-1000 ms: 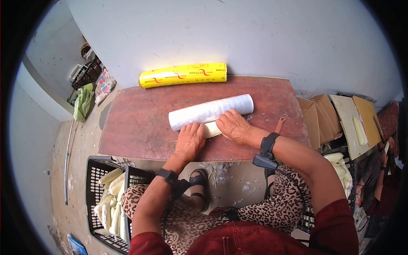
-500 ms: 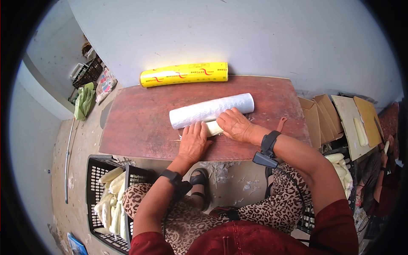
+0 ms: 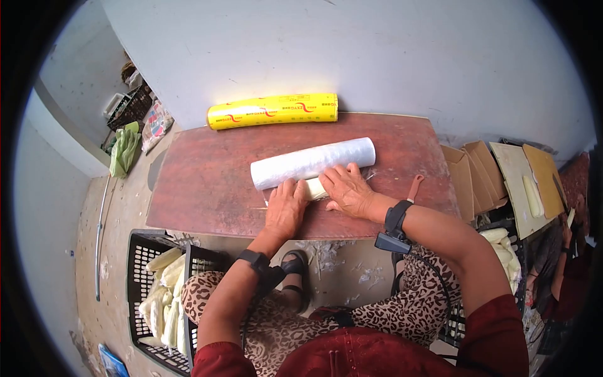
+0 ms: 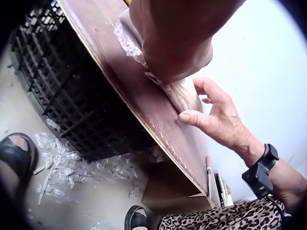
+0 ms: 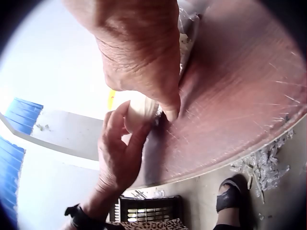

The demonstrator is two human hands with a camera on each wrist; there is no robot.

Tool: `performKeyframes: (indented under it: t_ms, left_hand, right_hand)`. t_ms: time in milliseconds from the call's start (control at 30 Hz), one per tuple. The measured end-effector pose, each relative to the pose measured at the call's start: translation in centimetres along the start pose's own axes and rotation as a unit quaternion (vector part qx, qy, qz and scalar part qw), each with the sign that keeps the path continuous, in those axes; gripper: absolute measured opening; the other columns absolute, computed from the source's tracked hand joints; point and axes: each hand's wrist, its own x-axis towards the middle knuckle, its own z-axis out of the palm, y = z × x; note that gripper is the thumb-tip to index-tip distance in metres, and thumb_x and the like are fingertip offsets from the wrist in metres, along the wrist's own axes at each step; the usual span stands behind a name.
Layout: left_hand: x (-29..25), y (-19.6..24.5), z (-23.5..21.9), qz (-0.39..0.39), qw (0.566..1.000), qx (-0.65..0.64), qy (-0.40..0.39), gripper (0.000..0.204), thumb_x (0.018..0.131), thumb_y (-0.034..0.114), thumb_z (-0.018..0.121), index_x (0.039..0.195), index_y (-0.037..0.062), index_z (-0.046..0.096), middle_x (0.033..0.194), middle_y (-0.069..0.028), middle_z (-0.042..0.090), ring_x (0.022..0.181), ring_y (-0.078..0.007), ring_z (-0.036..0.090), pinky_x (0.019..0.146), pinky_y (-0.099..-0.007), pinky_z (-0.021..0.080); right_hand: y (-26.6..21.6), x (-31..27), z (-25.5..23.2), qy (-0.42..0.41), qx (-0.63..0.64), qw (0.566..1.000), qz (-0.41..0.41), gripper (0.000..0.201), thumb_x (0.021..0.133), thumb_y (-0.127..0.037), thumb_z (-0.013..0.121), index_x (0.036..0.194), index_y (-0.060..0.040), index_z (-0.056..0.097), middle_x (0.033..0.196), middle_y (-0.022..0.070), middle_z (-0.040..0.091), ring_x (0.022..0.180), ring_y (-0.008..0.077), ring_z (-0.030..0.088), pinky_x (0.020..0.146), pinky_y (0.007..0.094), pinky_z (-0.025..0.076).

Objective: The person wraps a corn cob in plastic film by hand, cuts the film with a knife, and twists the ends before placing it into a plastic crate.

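Note:
A pale ear of corn [image 3: 315,188] lies crosswise on the brown table [image 3: 195,182], just in front of a roll of clear plastic film [image 3: 314,162]. My left hand [image 3: 286,210] holds its left end, thumb on the near side and fingers over the top, as the right wrist view shows. At the other end my right hand [image 3: 347,191] grips the corn, its thumb [image 4: 191,117] on the near side in the left wrist view. Crinkled film [image 4: 127,40] shows beside the corn. Both hands hide much of the ear.
A yellow film box [image 3: 272,112] lies at the table's back edge. Near the right forearm is a red-brown handle [image 3: 415,186]. Black crates [image 3: 134,270] of pale corn [image 3: 168,308] stand left and right below the table. Cardboard [image 3: 480,173] and another person are at the right.
My right thumb has spread out toward the near edge, and its fingers have shifted over the corn. The left hand has moved slightly forward. The roll stays almost in place.

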Motion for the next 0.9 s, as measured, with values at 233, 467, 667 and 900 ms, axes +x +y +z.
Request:
performKeyframes:
  t_ms: [233,467,667,900]
  left_hand:
    - [0.6,0.0,-0.6,-0.032,0.998,-0.042,-0.042,0.050,0.080,0.012,0.069,0.125,0.0036,0.047,0.111,-0.0180,0.054,0.101,-0.0381,0.054,0.082,-0.0460,0.046]
    - [1.1,-0.3,-0.5,-0.044,0.996,-0.035,-0.065,0.057,0.080,0.018,0.070,0.129,0.0006,0.045,0.114,-0.0183,0.054,0.103,-0.0378,0.054,0.085,-0.0457,0.046]
    - [0.9,1.0,-1.8,-0.028,0.997,0.012,-0.075,0.075,0.074,0.036,0.077,0.131,0.0008,0.043,0.116,-0.0178,0.053,0.105,-0.0354,0.054,0.089,-0.0448,0.044]
    - [1.4,0.4,0.2,-0.033,0.997,0.064,-0.039,0.058,0.079,0.034,0.072,0.123,0.0037,0.049,0.106,-0.0129,0.054,0.100,-0.0293,0.054,0.085,-0.0407,0.043]
  right_hand:
    - [0.0,1.0,1.9,0.058,-0.057,0.996,-0.031,0.028,0.080,-0.020,0.060,0.106,-0.0097,0.055,0.099,0.0048,0.052,0.097,0.0223,0.050,0.082,0.0429,0.035]
    - [0.7,1.6,2.1,0.059,-0.024,0.997,-0.043,0.020,0.082,-0.015,0.055,0.101,-0.0105,0.056,0.097,0.0049,0.054,0.096,0.0233,0.051,0.084,0.0430,0.036]
    - [0.7,1.9,1.4,0.037,0.028,0.999,-0.025,0.024,0.078,-0.014,0.061,0.101,-0.0101,0.056,0.100,0.0058,0.055,0.099,0.0252,0.051,0.085,0.0431,0.035]
    - [0.9,2.3,1.2,0.002,0.042,0.999,-0.017,0.023,0.078,-0.010,0.060,0.101,-0.0100,0.056,0.102,0.0067,0.055,0.101,0.0260,0.050,0.086,0.0428,0.035]
